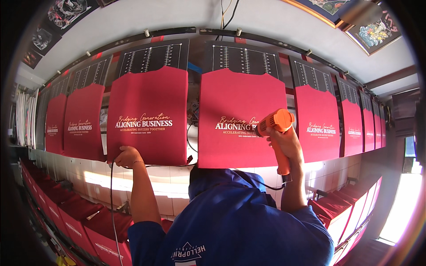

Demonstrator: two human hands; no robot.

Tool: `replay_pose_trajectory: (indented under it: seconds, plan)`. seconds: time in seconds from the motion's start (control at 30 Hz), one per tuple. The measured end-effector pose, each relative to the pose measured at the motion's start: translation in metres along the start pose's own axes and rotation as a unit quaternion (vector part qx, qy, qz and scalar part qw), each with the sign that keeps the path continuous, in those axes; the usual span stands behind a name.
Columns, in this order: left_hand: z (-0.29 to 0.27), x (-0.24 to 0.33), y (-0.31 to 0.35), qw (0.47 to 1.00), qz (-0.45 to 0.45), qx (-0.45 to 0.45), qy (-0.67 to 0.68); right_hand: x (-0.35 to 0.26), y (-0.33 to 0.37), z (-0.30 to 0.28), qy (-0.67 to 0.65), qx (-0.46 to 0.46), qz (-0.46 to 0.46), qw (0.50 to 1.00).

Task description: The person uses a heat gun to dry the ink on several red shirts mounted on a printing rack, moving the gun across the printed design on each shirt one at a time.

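1. Two hands were visible: with our right hand we gripped an orange heat gun, palm closed around its handle.
2. We held its nozzle over the right-hand end of the white-and-gold lettering on a red T-shirt, which lay on a black board with white ruler marks.
3. We had our left hand closed around a dark cable, at the lower left corner of the neighbouring red T-shirt.
4. More red T-shirts lay along both sides.

A deep-blue shirt is worn — its sleeves short, its printed emblem mostly white.
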State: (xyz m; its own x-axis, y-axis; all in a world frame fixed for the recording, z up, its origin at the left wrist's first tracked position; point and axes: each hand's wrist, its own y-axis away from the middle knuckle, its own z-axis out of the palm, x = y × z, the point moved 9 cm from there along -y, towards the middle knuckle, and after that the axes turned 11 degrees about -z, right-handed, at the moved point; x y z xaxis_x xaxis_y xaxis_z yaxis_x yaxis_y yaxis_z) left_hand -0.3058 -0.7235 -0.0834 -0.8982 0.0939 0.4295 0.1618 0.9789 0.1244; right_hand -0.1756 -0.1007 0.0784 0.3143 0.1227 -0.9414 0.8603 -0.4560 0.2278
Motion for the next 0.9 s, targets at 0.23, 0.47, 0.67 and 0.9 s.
replay_pose_trajectory:
  seconds: [0.23, 0.47, 0.67, 0.9]
  plan:
    - [0.003, -0.002, -0.005, 1.0, 0.0, 0.015, -0.001, -0.01, 0.002, -0.006, 0.012, -0.016, -0.002, 1.0]
    - [0.007, -0.003, -0.006, 1.0, -0.006, 0.008, -0.004, -0.004, 0.005, -0.019, 0.024, 0.033, -0.003, 0.999]
    - [0.007, -0.002, -0.005, 1.0, -0.002, 0.014, -0.016, 0.005, 0.004, -0.028, 0.028, 0.029, 0.0, 0.999]
    - [0.007, -0.004, -0.007, 1.0, 0.0, 0.0, -0.003, 0.009, 0.007, -0.038, 0.026, 0.058, -0.002, 0.998]
